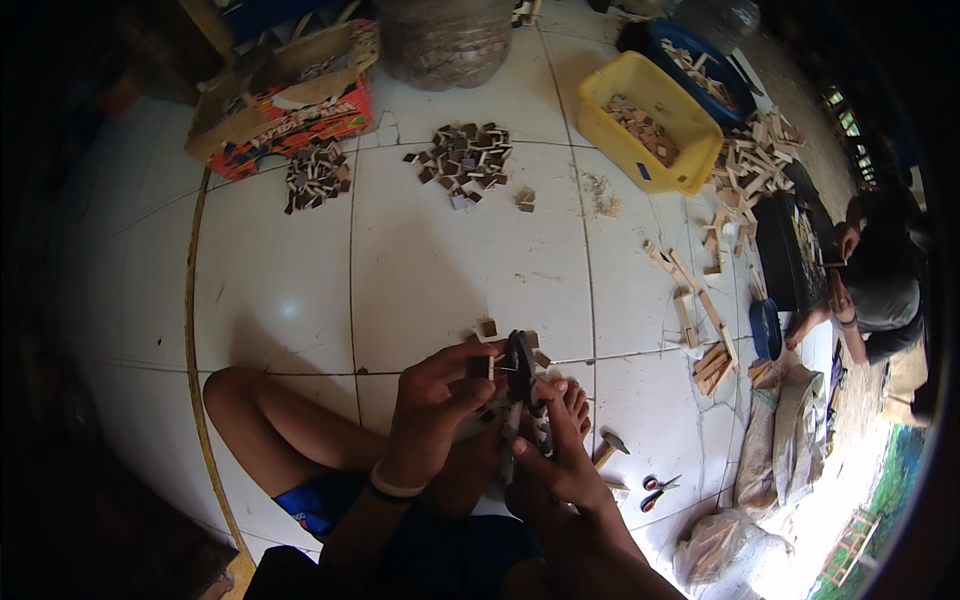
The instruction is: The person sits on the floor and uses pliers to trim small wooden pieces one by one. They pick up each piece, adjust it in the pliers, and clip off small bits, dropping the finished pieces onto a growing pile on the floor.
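Observation:
My left hand (428, 412) is closed on a small wooden piece (491, 367), pinched between thumb and fingers. Held upright in my right hand (562, 455) are pliers (519, 372) with a dark head and greyish handles. Their head is right beside the wooden piece, and a thin pale line, perhaps a nail, shows between the two. Whether the jaws touch it I cannot tell. Just beyond my hands a small wooden block (485, 328) lies on the floor, partly hidden with other bits behind my fingers.
A hammer (611, 447) and scissors (658, 492) lie to my right. Ahead are piles of small wooden pieces (467, 157), a cardboard box (290, 115) and a yellow tub (638, 125). Wooden strips (702, 296) run along the right. Another person (880, 290) sits at far right.

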The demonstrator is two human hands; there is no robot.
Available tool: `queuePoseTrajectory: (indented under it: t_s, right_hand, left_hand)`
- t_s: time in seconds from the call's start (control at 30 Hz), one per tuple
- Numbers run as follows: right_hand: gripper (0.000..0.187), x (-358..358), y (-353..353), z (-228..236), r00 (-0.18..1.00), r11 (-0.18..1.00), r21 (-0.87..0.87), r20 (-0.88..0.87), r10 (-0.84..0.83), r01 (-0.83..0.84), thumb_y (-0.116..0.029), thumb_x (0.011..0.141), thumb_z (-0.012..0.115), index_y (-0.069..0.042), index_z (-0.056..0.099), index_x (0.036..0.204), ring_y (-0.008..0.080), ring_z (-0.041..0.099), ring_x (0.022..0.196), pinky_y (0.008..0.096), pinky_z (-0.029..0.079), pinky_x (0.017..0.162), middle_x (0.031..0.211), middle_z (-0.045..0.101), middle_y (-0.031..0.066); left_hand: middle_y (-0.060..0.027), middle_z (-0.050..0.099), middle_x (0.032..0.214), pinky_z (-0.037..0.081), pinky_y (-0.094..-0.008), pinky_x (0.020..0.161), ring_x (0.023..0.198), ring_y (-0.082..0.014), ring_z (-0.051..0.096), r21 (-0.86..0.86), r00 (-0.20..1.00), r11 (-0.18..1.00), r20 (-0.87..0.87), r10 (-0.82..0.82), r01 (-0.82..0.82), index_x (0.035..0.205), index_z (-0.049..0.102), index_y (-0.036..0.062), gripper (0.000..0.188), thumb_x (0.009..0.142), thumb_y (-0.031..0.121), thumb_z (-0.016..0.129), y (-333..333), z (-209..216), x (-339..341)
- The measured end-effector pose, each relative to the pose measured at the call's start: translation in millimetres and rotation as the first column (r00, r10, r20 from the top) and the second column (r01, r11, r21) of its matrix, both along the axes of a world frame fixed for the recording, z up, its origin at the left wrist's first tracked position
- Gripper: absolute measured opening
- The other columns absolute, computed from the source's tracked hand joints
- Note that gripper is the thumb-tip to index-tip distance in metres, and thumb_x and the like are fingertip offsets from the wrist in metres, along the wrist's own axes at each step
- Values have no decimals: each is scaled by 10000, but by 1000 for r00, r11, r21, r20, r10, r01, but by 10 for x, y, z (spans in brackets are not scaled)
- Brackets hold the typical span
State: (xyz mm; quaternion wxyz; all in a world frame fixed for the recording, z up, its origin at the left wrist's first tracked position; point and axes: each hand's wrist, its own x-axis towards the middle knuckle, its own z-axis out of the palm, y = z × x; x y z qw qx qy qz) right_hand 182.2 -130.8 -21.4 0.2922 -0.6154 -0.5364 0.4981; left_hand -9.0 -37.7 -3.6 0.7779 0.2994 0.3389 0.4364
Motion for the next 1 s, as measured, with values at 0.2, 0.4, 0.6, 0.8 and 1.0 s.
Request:
queuePoseTrajectory:
  t_s: [0.2,0.4,0.6,0.8,1.0]
  right_hand:
    - [800,-11,-28,-255,831,990,-99,538,141,-104,-763,845,653,-174,664,1386,507,335,1373,588,245,1147,1435,427,353]
    - [877,-121,-113,-345,803,981,-188,577,150,-48,-868,860,499,-278,553,1507,570,-6,1550,617,2,1249,1655,104,401]
    - [960,-283,-30,-477,779,984,-90,624,-63,151,-857,773,633,-107,630,1373,522,245,1489,582,174,1224,1524,359,350]
    - [757,-192,136,-320,653,994,-39,756,-36,100,-646,830,750,-17,651,1240,514,552,1274,580,415,1084,1296,607,334]
    - [369,272,53,-327,883,924,-63,328,-337,376,-322,999,678,31,613,1086,369,735,769,445,573,688,831,726,236]
  left_hand:
    - [-137,644,1343,511,-388,1102,1235,-225,635,-82,999,997,51,13,-9,1338,594,11,401,976,126,723,27,-115,43]
    - [-117,623,1337,531,-375,1081,1218,-208,631,-102,999,995,50,20,-15,1337,583,18,422,974,159,745,-16,-252,-6]
    - [-103,632,1306,531,-378,1077,1192,-212,642,-49,993,996,102,-66,71,1337,578,14,433,977,188,744,155,-498,107]
    - [-105,653,1306,540,-390,1055,1172,-236,667,19,987,990,73,-144,143,1330,594,18,393,994,180,717,337,-593,115]
    - [-122,713,1207,568,-331,972,1088,-205,708,-51,984,996,-157,-85,78,1271,643,-36,361,978,150,740,259,-769,134]
